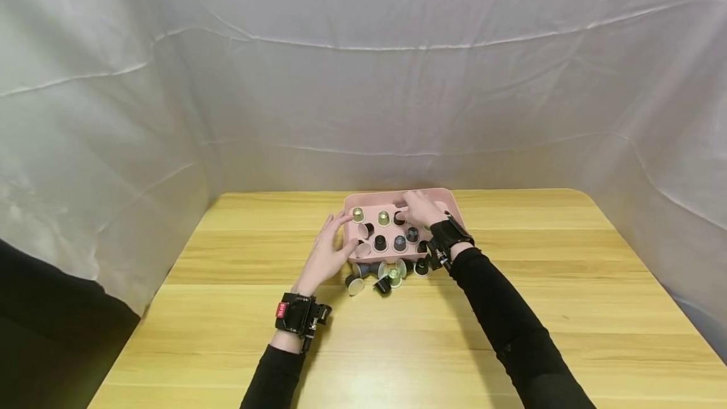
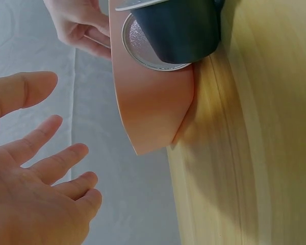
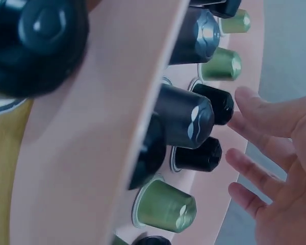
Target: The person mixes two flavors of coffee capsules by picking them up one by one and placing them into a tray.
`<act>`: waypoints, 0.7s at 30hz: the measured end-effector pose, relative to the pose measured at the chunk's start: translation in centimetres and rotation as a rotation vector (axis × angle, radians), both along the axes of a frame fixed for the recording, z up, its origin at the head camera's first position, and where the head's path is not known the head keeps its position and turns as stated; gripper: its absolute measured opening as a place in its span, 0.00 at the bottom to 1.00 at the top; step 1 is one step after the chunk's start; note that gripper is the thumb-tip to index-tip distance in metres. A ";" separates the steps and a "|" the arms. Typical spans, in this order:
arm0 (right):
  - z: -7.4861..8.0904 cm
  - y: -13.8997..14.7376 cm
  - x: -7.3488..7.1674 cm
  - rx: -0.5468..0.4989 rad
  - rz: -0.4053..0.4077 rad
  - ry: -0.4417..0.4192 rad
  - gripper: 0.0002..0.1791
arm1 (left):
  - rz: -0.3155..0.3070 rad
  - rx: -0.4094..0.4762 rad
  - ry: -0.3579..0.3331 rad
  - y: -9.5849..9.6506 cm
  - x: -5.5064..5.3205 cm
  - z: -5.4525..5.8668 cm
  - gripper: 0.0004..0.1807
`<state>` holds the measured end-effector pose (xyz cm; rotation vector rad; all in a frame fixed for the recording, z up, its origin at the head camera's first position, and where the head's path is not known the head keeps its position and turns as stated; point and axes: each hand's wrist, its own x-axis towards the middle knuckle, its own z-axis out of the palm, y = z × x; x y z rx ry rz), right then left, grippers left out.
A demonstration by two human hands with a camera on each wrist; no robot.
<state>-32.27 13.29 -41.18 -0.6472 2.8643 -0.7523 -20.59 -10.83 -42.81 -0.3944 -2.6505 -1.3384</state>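
Note:
A pink tray [image 1: 454, 202] holds several coffee capsules in green, black and dark grey, most standing on their rims. My right hand [image 1: 420, 209] is over the tray's back part, thumb and fingers spread near a black capsule [image 3: 214, 103]. In the right wrist view the fingertips are close to that capsule; whether they touch it I cannot tell. Beside the tray's left edge is my left hand [image 1: 325, 255], fingers spread and apart with nothing in them, also seen in the left wrist view. A green capsule [image 1: 358, 214] and a tipped capsule [image 1: 366, 230] are the nearest to it.
Several loose capsules lie in front of the tray, among them a black capsule [image 1: 383, 286], a green capsule [image 1: 394, 278] and a white-lidded capsule [image 1: 354, 284]. The wooden table [image 1: 238, 308] ends behind the tray, where a pale curtain [image 1: 341, 100] hangs.

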 end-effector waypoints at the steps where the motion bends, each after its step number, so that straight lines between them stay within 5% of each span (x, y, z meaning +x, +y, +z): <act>1: 0.1 0.2 0.1 0.003 0.000 0.006 0.22 | 0.000 0.000 0.000 0.0 0.0 0.0 0.30; 12: 2.0 2.2 2.7 -0.101 0.005 0.155 0.24 | -0.012 0.011 0.027 -0.2 -0.2 0.1 0.31; 21: 1.7 4.2 4.8 -0.196 0.050 0.315 0.22 | -0.001 0.030 0.019 -0.1 0.1 0.4 0.30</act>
